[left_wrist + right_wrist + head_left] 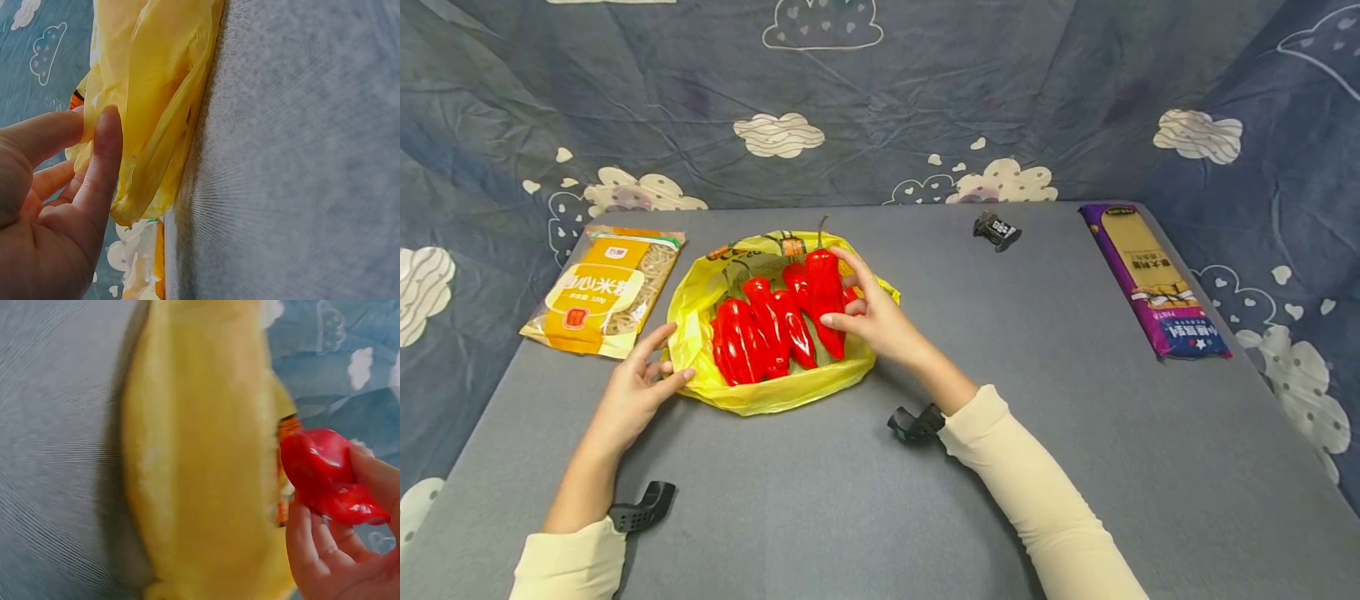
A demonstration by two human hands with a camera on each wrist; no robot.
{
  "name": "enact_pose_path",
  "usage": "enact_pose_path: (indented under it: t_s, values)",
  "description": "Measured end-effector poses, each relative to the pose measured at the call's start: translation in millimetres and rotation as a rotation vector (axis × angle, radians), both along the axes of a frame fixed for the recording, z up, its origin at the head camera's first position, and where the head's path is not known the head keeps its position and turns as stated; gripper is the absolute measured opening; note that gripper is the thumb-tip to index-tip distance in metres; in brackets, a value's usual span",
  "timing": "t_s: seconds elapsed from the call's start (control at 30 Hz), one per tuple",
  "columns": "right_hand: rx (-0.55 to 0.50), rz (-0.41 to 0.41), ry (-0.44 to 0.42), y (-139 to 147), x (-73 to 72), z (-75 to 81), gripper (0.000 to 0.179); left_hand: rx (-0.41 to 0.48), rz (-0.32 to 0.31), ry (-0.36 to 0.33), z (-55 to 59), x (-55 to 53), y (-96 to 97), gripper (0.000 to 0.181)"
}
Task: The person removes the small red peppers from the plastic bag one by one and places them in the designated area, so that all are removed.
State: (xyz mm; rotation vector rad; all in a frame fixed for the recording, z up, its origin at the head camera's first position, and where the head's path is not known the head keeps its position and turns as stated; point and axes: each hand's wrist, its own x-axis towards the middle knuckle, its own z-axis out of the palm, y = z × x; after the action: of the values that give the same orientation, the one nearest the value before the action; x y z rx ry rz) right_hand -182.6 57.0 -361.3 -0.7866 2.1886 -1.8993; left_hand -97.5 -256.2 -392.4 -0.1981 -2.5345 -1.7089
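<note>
A yellow plastic bag [790, 398] lies with its mouth spread wide, and several glossy red peppers [741, 342] sit inside it. My left hand [632, 396] pinches the left edge of the bag between thumb and fingers; the left wrist view shows the yellow film [150, 94] between them. Over the bag's right part, my right hand [880, 321] holds one red pepper [825, 283] upright, its dark stem pointing away. In the right wrist view that pepper [325, 469] is between thumb and fingers, above the bag's rim.
An orange packet of noodles [606, 292] lies left of the bag. At the far right is a purple pasta packet [1153, 283]. A small black wrapped item [997, 231] lies near the back edge of the grey table [820, 500]. A patterned dark cloth hangs behind.
</note>
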Motion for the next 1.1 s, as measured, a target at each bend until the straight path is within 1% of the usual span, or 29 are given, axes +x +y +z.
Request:
enact_pose_path:
  t_s: [0.1, 0.17, 0.23, 0.3, 0.4, 0.47, 0.63, 0.7, 0.77, 0.9, 1.0, 1.1]
  values:
    - [-0.086, -0.013, 0.007, 11.5, 7.2, 14.3, 0.083, -0.006, 0.001, -0.002, -0.2, -0.2, -0.7, 0.064]
    - [-0.113, -0.031, 0.010, 22.0, 13.0, 23.8, 0.082, -0.016, 0.001, -0.002, -0.2, -0.1, -0.8, 0.064]
    - [-0.110, -0.061, -0.001, 34.3, 17.9, 30.2, 0.081, -0.024, 0.002, 0.000, -0.2, -0.1, -0.9, 0.064]
    - [-0.089, -0.096, -0.019, 47.6, 20.5, 32.0, 0.080, -0.028, 0.003, 0.001, -0.1, -0.2, -0.9, 0.064]
    - [-0.046, -0.146, -0.057, 67.9, 17.6, 23.2, 0.080, -0.028, 0.004, 0.004, 0.2, -0.2, -0.7, 0.064]
    - [-0.010, -0.167, -0.086, 81.4, 13.0, 13.6, 0.081, -0.031, 0.006, 0.003, 0.7, -0.1, -0.5, 0.064]
    - [0.073, -0.176, -0.169, 110.1, -3.1, -22.4, 0.084, -0.037, 0.006, 0.001, 1.5, 0.4, -0.4, 0.064]
    - [0.101, -0.181, -0.200, 116.5, -7.2, -33.3, 0.085, -0.034, 0.003, 0.004, 1.4, 0.4, -0.4, 0.064]
    - [0.131, -0.187, -0.228, 119.8, -8.2, -38.0, 0.086, -0.029, 0.002, 0.005, 1.3, 0.3, -0.6, 0.063]
    - [0.151, -0.191, -0.258, 123.5, -9.2, -43.3, 0.084, -0.030, 0.005, -0.003, 1.0, 0.7, -1.1, 0.063]
    - [0.187, -0.202, -0.244, 125.3, -9.6, -44.3, 0.081, -0.033, 0.006, -0.009, 0.7, 1.1, -1.4, 0.063]
    - [0.282, -0.231, -0.201, 127.3, -10.3, -43.5, 0.075, -0.039, 0.006, -0.006, 0.4, 1.3, -1.9, 0.063]
